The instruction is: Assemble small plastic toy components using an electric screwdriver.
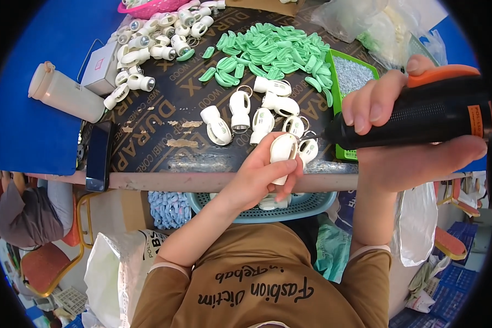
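Near the table's front edge, my left hand (259, 169) grips a white keychain flashlight casing (282, 148) between thumb and fingers. My right hand (378, 104) is wrapped around a black electric screwdriver (429, 115) with an orange top. The tool lies nearly level, its narrow front end pointing left toward the casing; whether its bit touches cannot be made out. Just beyond my left hand lie several white keychain flashlights, such as one on its side (217, 126) and one with a metal ring (239, 109). Green oval plastic pieces (273, 49) are heaped farther back.
A bright green tray (333, 71) holds small greyish pieces at right. More white flashlights (164, 33) pile up at back left. A translucent bottle (65, 93) and a dark phone (99, 156) sit at left. Below the edge is a blue-grey basket (317, 206). Another person (35, 210) sits at left.
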`<state>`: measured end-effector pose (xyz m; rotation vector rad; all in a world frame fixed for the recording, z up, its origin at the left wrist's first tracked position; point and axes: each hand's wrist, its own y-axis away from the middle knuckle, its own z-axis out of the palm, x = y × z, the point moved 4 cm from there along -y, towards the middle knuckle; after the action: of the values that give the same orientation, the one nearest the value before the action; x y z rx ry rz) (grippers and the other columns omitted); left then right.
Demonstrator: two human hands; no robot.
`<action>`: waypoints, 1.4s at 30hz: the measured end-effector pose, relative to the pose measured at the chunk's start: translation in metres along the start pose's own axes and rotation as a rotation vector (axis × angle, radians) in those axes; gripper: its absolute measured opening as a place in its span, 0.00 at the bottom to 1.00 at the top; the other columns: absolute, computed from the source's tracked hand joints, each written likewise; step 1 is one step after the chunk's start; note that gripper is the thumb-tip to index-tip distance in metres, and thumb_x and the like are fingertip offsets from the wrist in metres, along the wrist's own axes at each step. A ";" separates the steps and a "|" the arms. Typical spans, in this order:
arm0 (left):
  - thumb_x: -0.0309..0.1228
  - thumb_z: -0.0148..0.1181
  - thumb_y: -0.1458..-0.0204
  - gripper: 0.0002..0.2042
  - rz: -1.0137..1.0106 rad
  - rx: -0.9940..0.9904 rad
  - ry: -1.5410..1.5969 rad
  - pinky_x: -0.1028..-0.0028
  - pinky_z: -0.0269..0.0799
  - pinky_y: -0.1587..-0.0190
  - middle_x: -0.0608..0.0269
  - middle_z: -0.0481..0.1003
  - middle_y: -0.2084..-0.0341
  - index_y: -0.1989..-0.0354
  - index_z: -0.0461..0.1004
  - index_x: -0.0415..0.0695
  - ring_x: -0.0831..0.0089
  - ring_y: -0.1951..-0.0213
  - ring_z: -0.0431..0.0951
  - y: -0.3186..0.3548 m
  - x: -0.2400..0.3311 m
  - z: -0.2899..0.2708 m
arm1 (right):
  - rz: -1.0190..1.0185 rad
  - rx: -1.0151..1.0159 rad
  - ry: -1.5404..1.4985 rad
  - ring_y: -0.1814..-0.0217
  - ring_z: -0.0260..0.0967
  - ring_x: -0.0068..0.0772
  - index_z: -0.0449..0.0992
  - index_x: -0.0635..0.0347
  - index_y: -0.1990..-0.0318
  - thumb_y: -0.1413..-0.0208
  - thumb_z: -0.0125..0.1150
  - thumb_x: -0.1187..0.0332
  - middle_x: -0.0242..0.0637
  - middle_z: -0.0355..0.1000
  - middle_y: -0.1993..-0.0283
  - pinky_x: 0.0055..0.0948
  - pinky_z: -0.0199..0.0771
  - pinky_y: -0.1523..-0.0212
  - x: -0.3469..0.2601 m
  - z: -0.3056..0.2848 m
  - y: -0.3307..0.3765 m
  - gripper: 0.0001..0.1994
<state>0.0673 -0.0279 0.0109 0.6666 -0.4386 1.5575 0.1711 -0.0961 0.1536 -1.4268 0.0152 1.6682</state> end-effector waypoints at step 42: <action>0.22 0.49 0.51 0.18 -0.097 -0.042 0.027 0.83 0.45 0.88 0.69 0.61 0.83 0.53 0.52 0.44 0.85 0.87 0.58 0.004 -0.009 -0.009 | 0.031 -0.107 -0.052 0.88 0.57 0.25 0.61 0.55 0.64 0.74 0.47 0.23 0.31 0.61 0.85 0.23 0.58 0.84 0.035 0.016 0.015 0.42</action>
<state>0.0623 -0.0296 -0.0012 0.6246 -0.4118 1.4599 0.1524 -0.0752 0.1236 -1.4683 -0.0828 1.7543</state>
